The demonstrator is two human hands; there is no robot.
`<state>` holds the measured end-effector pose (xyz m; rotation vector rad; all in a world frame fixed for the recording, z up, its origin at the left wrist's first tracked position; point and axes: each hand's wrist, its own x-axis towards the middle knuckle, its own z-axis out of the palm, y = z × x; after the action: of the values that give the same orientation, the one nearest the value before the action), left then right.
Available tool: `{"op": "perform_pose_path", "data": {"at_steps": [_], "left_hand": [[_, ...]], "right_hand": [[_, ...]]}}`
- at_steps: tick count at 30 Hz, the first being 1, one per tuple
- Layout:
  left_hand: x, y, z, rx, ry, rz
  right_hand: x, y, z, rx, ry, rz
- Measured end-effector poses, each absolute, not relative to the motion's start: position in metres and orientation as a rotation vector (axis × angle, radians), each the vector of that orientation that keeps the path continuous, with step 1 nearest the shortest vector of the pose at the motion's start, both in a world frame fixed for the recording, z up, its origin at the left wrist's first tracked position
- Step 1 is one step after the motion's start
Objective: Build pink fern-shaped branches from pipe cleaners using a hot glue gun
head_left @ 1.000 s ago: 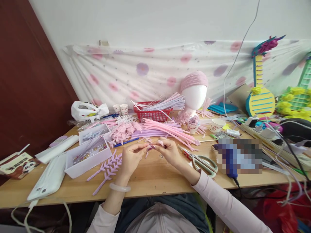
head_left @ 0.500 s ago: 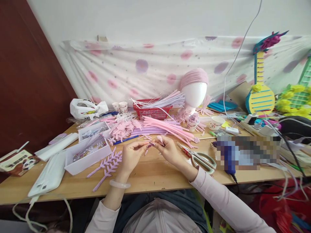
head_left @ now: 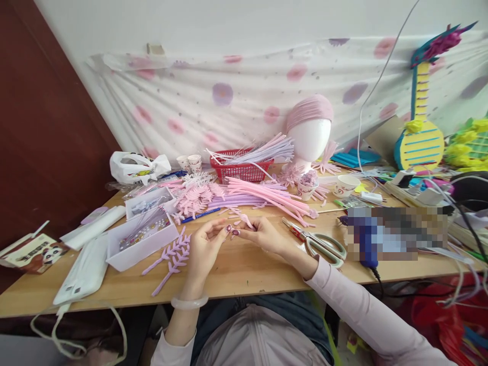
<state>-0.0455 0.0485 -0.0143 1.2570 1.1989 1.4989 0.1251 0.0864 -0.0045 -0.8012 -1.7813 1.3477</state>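
My right hand is closed around a small bent piece of pink pipe cleaner, whose looped end sticks up above the fingers. Thumb to fingertip, my left hand pinches at the piece's near end, touching my right thumb; that end is mostly hidden. Left of my left hand lie lilac pipe-cleaner sprigs. Beyond both hands is a bundle of pink pipe cleaners, with a blue pen beside it. Scissors rest to the right of my right hand.
A white box of beads and a power bank stand left. Behind are a red basket, a foam head and paper cups. A glue gun, partly blurred, and cables lie right.
The view has shifted slightly. The pink piece now shows more above my right fingers, its loop turned upward. My left fingers have spread a little, the thumb still meeting my right thumb.
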Motion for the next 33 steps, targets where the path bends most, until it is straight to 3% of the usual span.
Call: {"op": "perform_pose_path", "data": {"at_steps": [33], "left_hand": [[-0.018, 0.03, -0.014, 1.558, 1.393, 1.587]], "right_hand": [[0.125, 0.084, -0.005, -0.743, -1.391, 1.443]]}}
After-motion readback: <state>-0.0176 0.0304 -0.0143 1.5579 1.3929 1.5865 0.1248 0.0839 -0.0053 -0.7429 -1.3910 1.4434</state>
